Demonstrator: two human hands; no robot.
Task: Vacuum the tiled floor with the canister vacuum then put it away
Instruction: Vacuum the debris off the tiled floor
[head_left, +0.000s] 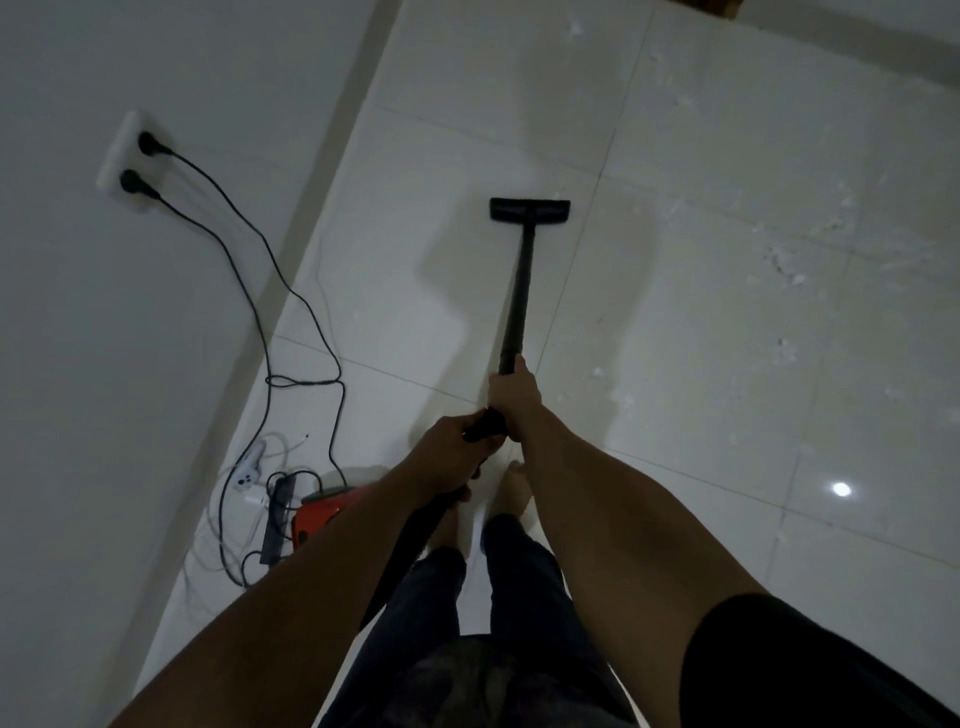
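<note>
Black, the vacuum wand (519, 291) is stretching forward over the tiled floor (727, 415), its floor nozzle (529, 209) lying flat. The right hand (511, 395) is gripping the wand while the left hand (452, 447) is clasping the handle (485, 428) just behind (both sets of fingers curled round), and the red canister (319, 512) is sitting left of the person, near the wall (78, 364).

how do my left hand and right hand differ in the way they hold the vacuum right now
The right hand grips the straight tube further forward, toward the floor head. The left hand grips the handle behind it, where the hose starts. The right arm shows a black sleeve, while the left arm is bare in view. Both hands grip with their fingers curled.
</note>
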